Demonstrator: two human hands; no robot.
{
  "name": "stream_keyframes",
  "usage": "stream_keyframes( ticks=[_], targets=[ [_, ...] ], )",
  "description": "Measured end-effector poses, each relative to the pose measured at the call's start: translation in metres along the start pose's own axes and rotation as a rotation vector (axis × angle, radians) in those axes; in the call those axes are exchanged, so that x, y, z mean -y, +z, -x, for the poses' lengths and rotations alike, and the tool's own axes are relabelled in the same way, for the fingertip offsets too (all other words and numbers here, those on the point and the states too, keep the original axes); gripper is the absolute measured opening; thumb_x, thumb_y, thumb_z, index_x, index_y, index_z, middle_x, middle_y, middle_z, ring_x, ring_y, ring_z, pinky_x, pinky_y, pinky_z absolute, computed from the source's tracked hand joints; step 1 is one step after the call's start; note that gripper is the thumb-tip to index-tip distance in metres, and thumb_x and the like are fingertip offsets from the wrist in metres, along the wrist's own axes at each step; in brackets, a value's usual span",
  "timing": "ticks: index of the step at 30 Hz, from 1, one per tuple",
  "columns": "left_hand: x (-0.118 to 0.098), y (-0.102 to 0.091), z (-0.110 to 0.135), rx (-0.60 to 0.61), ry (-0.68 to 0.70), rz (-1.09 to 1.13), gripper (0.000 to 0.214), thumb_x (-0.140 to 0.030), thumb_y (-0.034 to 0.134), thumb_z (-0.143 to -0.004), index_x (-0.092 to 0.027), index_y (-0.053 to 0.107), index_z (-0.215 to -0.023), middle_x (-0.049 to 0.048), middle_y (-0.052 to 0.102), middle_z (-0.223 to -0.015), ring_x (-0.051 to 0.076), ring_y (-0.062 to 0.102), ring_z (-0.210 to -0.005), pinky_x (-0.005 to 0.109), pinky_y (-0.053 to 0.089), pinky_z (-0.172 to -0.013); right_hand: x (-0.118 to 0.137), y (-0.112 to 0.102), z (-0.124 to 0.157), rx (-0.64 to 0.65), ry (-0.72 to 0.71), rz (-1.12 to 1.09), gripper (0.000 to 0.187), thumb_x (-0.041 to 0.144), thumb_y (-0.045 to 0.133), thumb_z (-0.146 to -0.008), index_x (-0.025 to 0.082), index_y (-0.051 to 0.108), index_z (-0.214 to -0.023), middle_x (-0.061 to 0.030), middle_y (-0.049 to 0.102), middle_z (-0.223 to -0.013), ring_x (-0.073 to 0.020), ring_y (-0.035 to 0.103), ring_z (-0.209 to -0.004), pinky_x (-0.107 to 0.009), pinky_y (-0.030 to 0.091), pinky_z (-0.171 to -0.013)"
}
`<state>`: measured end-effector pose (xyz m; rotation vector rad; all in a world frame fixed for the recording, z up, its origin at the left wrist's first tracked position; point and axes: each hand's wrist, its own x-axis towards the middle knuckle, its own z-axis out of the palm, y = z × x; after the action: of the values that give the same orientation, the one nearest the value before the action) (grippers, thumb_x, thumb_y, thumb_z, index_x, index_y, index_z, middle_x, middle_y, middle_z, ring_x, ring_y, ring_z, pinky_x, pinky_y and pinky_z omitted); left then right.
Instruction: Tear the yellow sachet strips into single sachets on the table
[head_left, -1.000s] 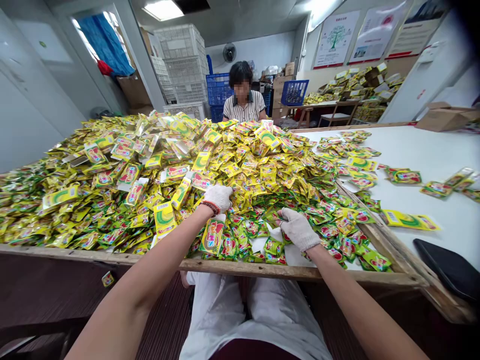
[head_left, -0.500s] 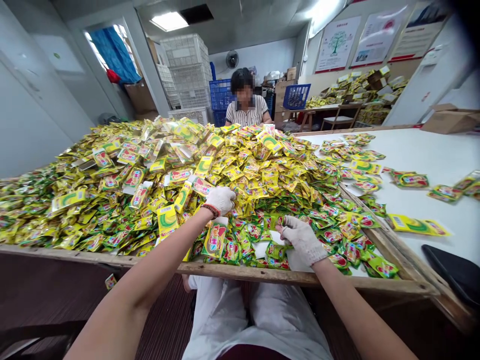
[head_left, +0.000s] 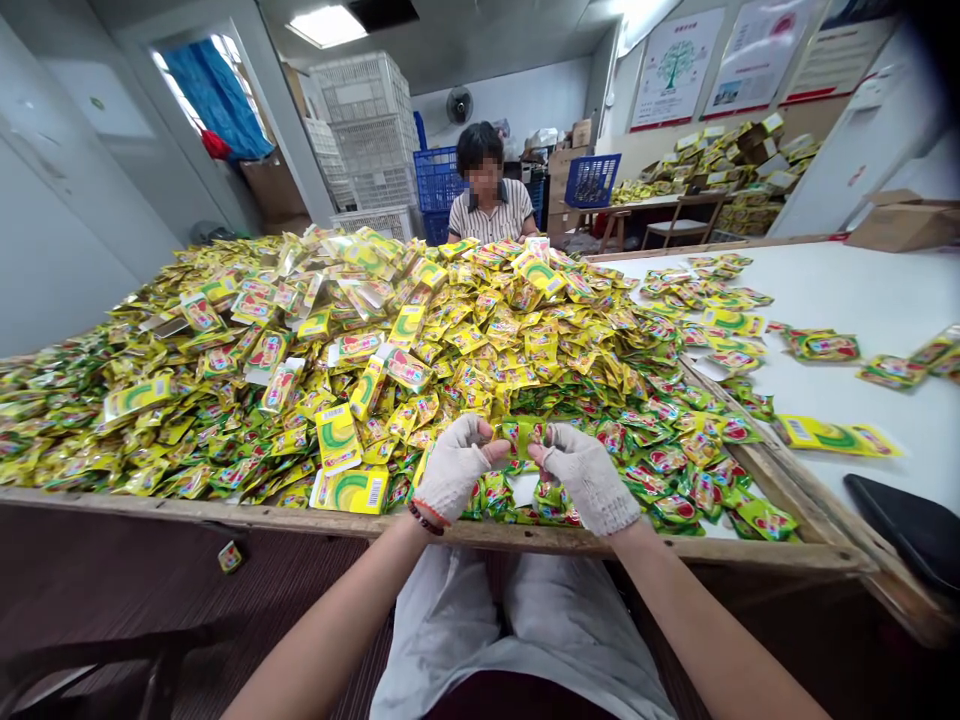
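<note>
Once apart, hands (head_left: 459, 468) (head_left: 589, 478) together on packet (head_left: 520, 434)

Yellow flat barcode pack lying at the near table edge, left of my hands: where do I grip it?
Pinch the yellow flat pack by its near long edge, coming from the wooden rail side: it lies flat atop the pile, that edge uncovered.

Small green sachet (head_left: 521, 434), pinched between gloves

a person (head_left: 489, 205) sits opposite — white crates (head_left: 365, 125), blue basket (head_left: 591, 180) behind.
</note>
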<state>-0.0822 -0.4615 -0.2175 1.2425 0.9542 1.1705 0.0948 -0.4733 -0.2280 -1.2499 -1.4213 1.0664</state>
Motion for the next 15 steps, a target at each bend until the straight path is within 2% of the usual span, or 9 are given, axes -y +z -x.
stream_keyframes(
  ticks=[2,4,6,8,10,12,13,15],
  targets=[
    [0.009,0.004,0.005,-0.091,0.048,-0.028,0.034,-0.033,0.075,-0.067,-0.018,0.048,-0.081,-0.0059,0.050,-0.070,0.006,0.045,-0.060,0.018,0.039,-0.059,0.000,0.001,0.004,0.001,-0.022,0.056,0.020,0.037,0.061,-0.077,0.018,0.057,-0.080,0.0007,0.059,-0.066,-0.0127,0.053,-0.055,-0.025,0.044,-0.051],
    [0.016,0.009,0.011,-0.160,0.100,-0.103,0.030,-0.033,0.073,-0.070,-0.017,0.049,-0.079,-0.0052,0.050,-0.070,0.006,0.044,-0.061,0.018,0.038,-0.059,0.001,0.003,0.010,-0.015,-0.056,0.067,0.028,0.038,0.061,-0.077,0.018,0.056,-0.094,-0.0027,0.064,-0.079,-0.0151,0.058,-0.064,-0.027,0.048,-0.057],
    [0.019,0.016,0.021,-0.160,0.129,-0.180,0.027,-0.035,0.069,-0.074,-0.017,0.049,-0.077,-0.0036,0.052,-0.071,0.008,0.047,-0.063,0.019,0.039,-0.060,0.003,0.005,0.016,0.009,-0.080,0.069,0.035,0.041,0.056,-0.081,0.018,0.053,-0.107,-0.0055,0.065,-0.088,-0.0171,0.060,-0.071,-0.029,0.050,-0.060],
    [0.016,0.019,0.032,-0.137,0.189,-0.318,0.023,-0.037,0.063,-0.080,-0.018,0.050,-0.079,-0.0007,0.056,-0.075,0.011,0.052,-0.068,0.022,0.043,-0.064,0.004,0.005,0.021,0.046,-0.075,0.101,0.033,0.042,0.049,-0.085,0.019,0.054,-0.108,-0.0065,0.066,-0.090,-0.0182,0.061,-0.075,-0.030,0.051,-0.063],
    [0.009,0.013,0.041,-0.162,0.295,-0.586,0.020,-0.037,0.059,-0.083,-0.018,0.054,-0.086,0.0034,0.059,-0.086,0.015,0.056,-0.080,0.027,0.045,-0.074,0.002,0.004,0.024,0.033,-0.032,0.142,0.028,0.041,0.049,-0.086,0.020,0.057,-0.102,-0.0061,0.066,-0.087,-0.0187,0.062,-0.074,-0.029,0.051,-0.062],
    [0.000,-0.001,0.047,-0.264,0.366,-0.950,0.030,-0.040,0.061,-0.080,-0.018,0.056,-0.100,0.0084,0.059,-0.101,0.022,0.056,-0.097,0.034,0.044,-0.086,-0.002,0.000,0.024,-0.032,0.031,0.156,0.028,0.041,0.051,-0.084,0.021,0.057,-0.102,-0.0046,0.066,-0.080,-0.0180,0.062,-0.068,-0.028,0.050,-0.055],
    [-0.004,-0.011,0.048,-0.327,0.355,-1.132,0.041,-0.043,0.063,-0.077,-0.018,0.055,-0.108,0.0112,0.057,-0.107,0.027,0.054,-0.103,0.038,0.042,-0.090,-0.004,-0.002,0.023,-0.062,0.052,0.157,0.029,0.042,0.051,-0.084,0.021,0.057,-0.104,-0.0035,0.065,-0.077,-0.0172,0.061,-0.063,-0.027,0.048,-0.051],
    [-0.009,-0.033,0.048,-0.395,0.237,-1.409,0.064,-0.048,0.067,-0.071,-0.015,0.049,-0.122,0.0153,0.056,-0.112,0.033,0.053,-0.105,0.043,0.042,-0.089,-0.009,-0.005,0.022,-0.114,0.034,0.183,0.033,0.044,0.051,-0.084,0.021,0.058,-0.106,-0.0018,0.063,-0.069,-0.0156,0.058,-0.055,-0.025,0.045,-0.046]
  ],
)
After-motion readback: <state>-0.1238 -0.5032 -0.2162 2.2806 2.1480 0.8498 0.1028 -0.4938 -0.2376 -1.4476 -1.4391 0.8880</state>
